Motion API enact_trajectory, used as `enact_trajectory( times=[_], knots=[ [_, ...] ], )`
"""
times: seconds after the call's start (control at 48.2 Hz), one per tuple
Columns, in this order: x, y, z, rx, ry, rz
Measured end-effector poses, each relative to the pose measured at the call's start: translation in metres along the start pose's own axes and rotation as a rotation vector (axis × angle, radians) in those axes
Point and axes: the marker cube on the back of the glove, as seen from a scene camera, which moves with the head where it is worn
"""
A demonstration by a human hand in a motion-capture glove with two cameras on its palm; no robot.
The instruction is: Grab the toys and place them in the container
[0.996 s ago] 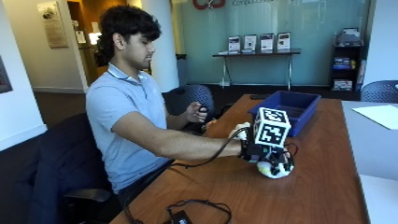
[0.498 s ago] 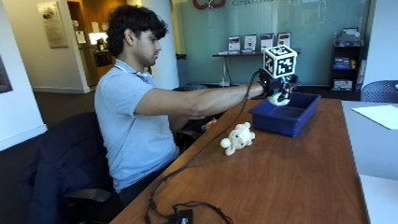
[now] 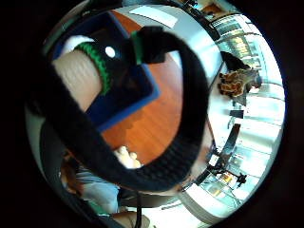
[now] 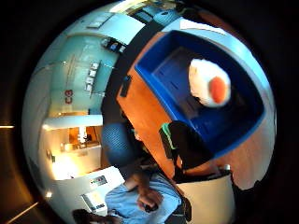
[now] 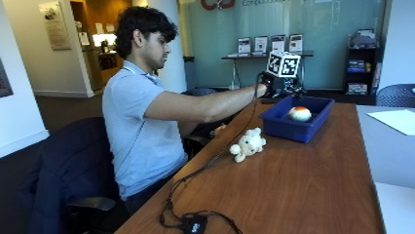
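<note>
1. A cream plush animal toy [image 5: 248, 144] lies on the brown wooden table [image 5: 305, 185], just short of the container, where it lay half a second ago.
2. Beyond it, the blue rectangular plastic container [image 5: 295, 127] now holds a white round toy with an orange patch [image 5: 299, 113], which the hand carried above the bin before.
3. The black-gloved right hand [image 5: 277, 84] hovers over the container's far end and holds nothing; whether its fingers are spread or curled cannot be told.
</note>
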Motion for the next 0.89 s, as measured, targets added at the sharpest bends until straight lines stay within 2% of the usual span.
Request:
enact_trajectory(
  times=[0.187,0.311,0.581,0.81,0.893],
  knots=[
    [0.028,0.071,0.034,-0.091,-0.022,-0.033],
    [0.055,0.120,0.069,-0.142,-0.023,0.001],
    [0.089,0.177,0.136,-0.293,0.055,0.043],
    [0.087,0.177,0.163,-0.159,0.002,-0.025],
    [0.085,0.171,0.169,-0.052,-0.045,-0.062]
  ],
)
